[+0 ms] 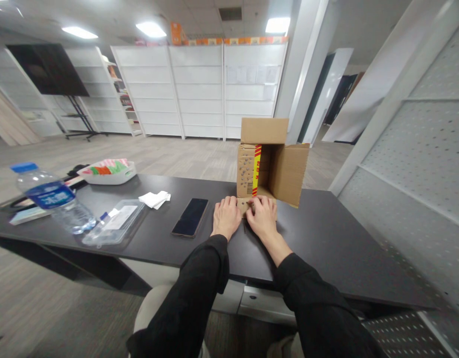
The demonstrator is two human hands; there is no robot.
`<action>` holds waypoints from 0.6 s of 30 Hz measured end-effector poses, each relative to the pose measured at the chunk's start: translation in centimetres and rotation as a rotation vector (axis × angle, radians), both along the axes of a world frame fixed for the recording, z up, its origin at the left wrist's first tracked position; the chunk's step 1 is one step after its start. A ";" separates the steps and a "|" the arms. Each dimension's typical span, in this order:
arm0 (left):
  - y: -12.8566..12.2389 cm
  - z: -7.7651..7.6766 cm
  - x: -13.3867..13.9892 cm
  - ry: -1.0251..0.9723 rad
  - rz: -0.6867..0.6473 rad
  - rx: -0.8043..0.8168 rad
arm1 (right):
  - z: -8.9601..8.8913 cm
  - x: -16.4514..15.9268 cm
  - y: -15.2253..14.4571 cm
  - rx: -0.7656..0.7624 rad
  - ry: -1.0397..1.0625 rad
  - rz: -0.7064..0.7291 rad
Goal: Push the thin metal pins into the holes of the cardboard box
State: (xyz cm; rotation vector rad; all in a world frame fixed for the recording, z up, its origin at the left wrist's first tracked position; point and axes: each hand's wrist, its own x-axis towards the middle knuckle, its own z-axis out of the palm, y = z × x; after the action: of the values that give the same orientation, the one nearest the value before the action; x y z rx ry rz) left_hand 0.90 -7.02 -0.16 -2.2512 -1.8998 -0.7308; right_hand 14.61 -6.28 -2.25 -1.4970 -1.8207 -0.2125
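Observation:
A cardboard box point(266, 171) stands on the dark table point(319, 228) with its open side toward me. Its top flap points up and its right flap sticks outward. Several small grey spots dot the left flap point(245, 166), beside yellow and red tape point(256, 170). My left hand point(227, 215) rests at the left edge of the lower flap point(244, 205), fingers curled against the cardboard. On the same flap, my right hand point(262, 214) has its fingers bent together; whatever lies between the fingertips is hidden. A thin dark piece point(245, 227) lies on the table between my hands.
A phone point(191, 217) lies left of my left hand. Farther left are a folded tissue point(154, 199), a clear plastic case point(119, 221), a tilted water bottle point(55, 199) and a white basket point(109, 174) with colourful packets. A perforated panel point(419, 149) borders the table's right side.

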 end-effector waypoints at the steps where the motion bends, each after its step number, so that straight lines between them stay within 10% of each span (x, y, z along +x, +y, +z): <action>1: 0.0 0.0 0.0 0.003 0.001 -0.001 | 0.0 0.0 0.0 -0.002 0.001 -0.002; 18: 0.0 0.2 0.0 -0.007 0.001 -0.006 | -0.2 -0.1 0.1 0.023 -0.020 0.001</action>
State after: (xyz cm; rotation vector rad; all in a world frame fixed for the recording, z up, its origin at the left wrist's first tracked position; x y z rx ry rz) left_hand 0.92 -7.04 -0.01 -2.2543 -1.9080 -0.7344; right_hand 14.55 -6.16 -2.46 -1.4830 -1.8280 -0.2483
